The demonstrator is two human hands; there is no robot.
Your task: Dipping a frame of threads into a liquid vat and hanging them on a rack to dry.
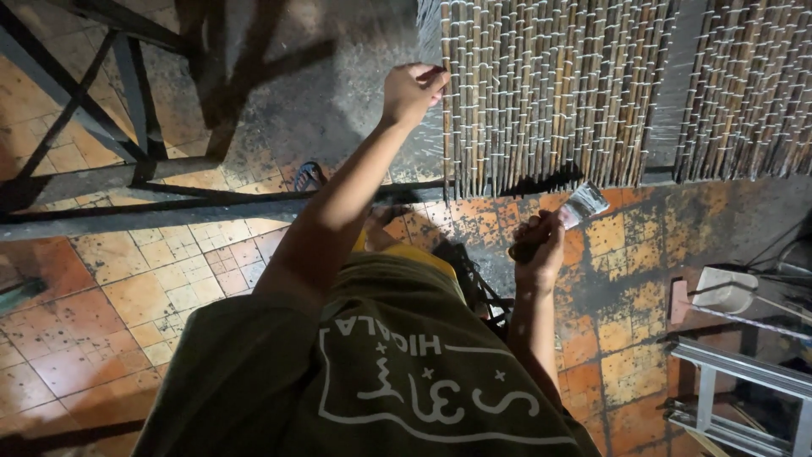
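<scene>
1. Nearest the camera, an olive-green shirt (381, 372) with a white printed design is seen, filling the lower middle of the view.
2. Two bare arms are extended from it toward a bamboo mat (550, 85), which is made of thin vertical canes bound with rows of pale cord and is supported on a dark metal frame (118, 110) above a worn orange tiled floor (110, 305).
3. A second mat panel (753, 85) is located to the right, separated from the first by a narrow gap.
4. The left hand (412, 89) is placed at the left edge of the bamboo mat; its grip is clenched on the outermost cane, pinched between the fingertips.
5. The right hand (539, 241) is held below the lower edge of the mat, just apart from it; its grip is clenched around the dark handle of a paintbrush (568, 218), whose pale bristles are pointed up and to the right.
6. A sandalled foot (309, 176) is partly visible under the frame.
7. Handling, bamboo mat: the panel is judged light and flexible across the cords but stiff along each cane. Single canes are thin and may split or slide in the binding, so hold is best taken at the edge cane near a cord row.
8. Handling, paintbrush: it is judged light and rigid, with soft bristles; hold is best taken on the handle, clear of the bristles.
9. A white container (724, 289) and a metal ladder (744, 389) are located at the lower right.
</scene>
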